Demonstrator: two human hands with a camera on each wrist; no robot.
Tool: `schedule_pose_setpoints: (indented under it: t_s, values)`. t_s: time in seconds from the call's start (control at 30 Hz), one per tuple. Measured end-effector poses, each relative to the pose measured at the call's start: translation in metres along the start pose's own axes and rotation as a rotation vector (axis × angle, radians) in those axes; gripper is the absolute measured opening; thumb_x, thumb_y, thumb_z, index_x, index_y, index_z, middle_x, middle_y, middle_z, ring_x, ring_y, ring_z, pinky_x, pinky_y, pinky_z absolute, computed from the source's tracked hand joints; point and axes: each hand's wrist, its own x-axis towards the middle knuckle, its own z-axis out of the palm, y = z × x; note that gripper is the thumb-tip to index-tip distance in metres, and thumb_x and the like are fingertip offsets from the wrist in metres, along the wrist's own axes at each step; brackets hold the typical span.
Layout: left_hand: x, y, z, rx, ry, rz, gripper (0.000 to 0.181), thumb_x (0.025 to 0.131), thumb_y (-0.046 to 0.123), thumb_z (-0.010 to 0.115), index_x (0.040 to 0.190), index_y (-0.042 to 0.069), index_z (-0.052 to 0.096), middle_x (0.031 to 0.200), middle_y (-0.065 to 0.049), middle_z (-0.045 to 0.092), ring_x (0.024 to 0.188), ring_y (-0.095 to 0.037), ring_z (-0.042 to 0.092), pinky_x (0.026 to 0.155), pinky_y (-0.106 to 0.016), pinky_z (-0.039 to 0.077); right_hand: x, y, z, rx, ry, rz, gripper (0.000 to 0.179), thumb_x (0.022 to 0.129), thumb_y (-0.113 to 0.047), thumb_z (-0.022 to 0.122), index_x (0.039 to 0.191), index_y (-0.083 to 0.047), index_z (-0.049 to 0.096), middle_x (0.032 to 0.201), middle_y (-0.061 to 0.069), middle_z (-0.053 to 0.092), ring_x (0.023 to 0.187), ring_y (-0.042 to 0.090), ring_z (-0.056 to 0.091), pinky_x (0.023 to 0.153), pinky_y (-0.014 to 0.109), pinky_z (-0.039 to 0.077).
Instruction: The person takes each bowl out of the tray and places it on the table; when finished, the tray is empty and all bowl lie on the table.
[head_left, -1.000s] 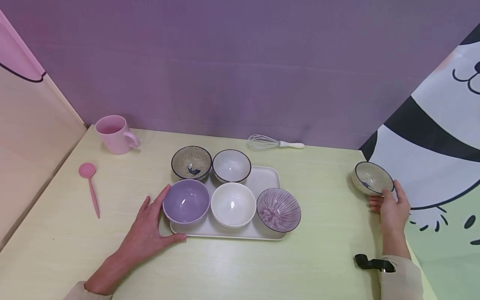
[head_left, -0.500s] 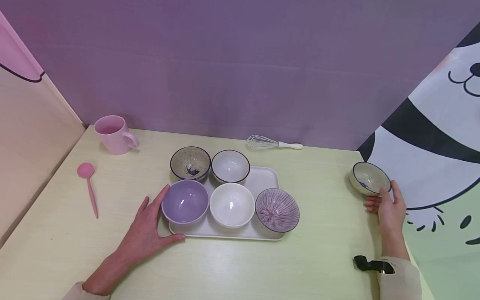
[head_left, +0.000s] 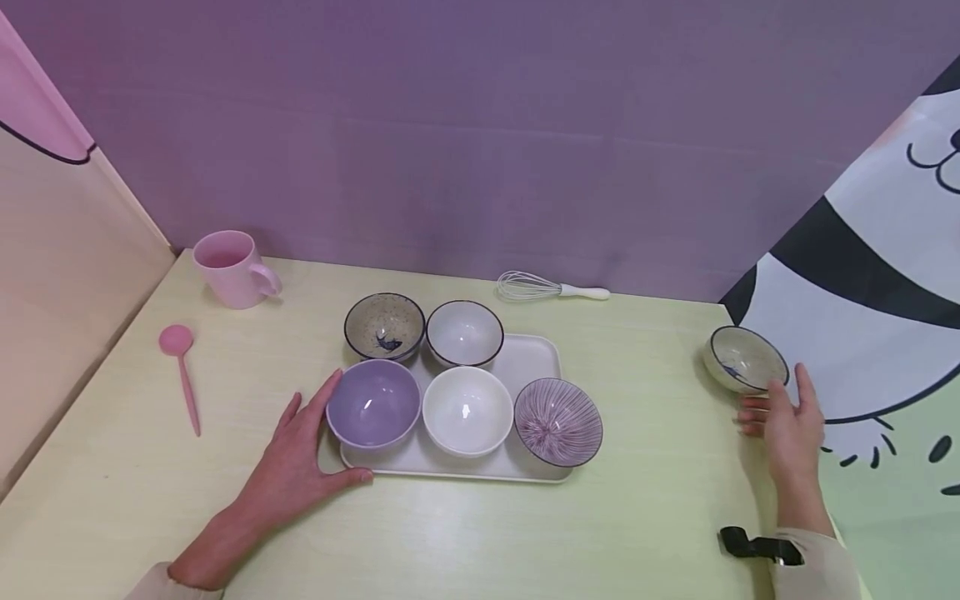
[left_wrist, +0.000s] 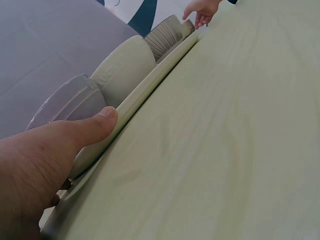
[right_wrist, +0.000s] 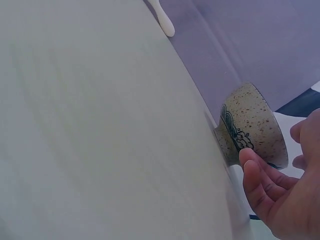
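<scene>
My left hand [head_left: 300, 454] spans the near left corner of a white tray [head_left: 465, 467], its thumb along the front rim and its fingers at the left side beside a purple bowl [head_left: 372, 404]. Also on the tray is a white bowl [head_left: 467, 412]; a purple-striped bowl [head_left: 558, 422] sits at its right edge. Behind stand a speckled bowl [head_left: 385, 325] and a dark-rimmed white bowl [head_left: 465, 333]. At the far right, a speckled beige bowl [right_wrist: 252, 122] stands upright on the table. Beside it is my right hand [head_left: 791, 429], fingers loosened; contact cannot be told.
A pink mug [head_left: 231, 271] and a pink spoon [head_left: 180, 367] are on the left of the table. A whisk [head_left: 551, 287] lies along the back edge by the purple backdrop [head_left: 480, 150]. A panda-print panel [head_left: 862, 275] borders the right side.
My right hand has loosened its hold on the speckled beige bowl and drawn slightly back toward me. The bowl stays in place. The left hand and tray have not moved.
</scene>
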Motion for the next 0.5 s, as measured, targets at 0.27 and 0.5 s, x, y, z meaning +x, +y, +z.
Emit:
schedule_pose_setpoints:
  t_s: [0.27,0.5]
  values:
    - [0.0,0.0,0.0,0.008,-0.008,-0.005,0.141,0.073,0.049,0.104,0.179,0.014,0.017,0.175,-0.023,0.041,0.159,-0.046,0.042,0.143,-0.052,0.008,-0.012,-0.004,-0.001,-0.055,0.028,-0.024,0.076,0.118,-0.026,0.052,0.181,-0.026,0.008,0.073,-0.008,0.076,0.057,0.007,0.072,0.052,0.018,0.061]
    - [0.0,0.001,-0.001,0.005,-0.004,-0.004,0.141,0.072,0.047,0.105,0.179,0.014,0.018,0.174,-0.022,0.042,0.158,-0.045,0.043,0.143,-0.051,0.008,-0.024,-0.008,0.007,-0.18,0.012,-0.055,0.075,0.118,-0.024,0.051,0.181,-0.024,0.011,0.074,-0.014,0.075,0.059,0.004,0.072,0.056,0.014,0.06]
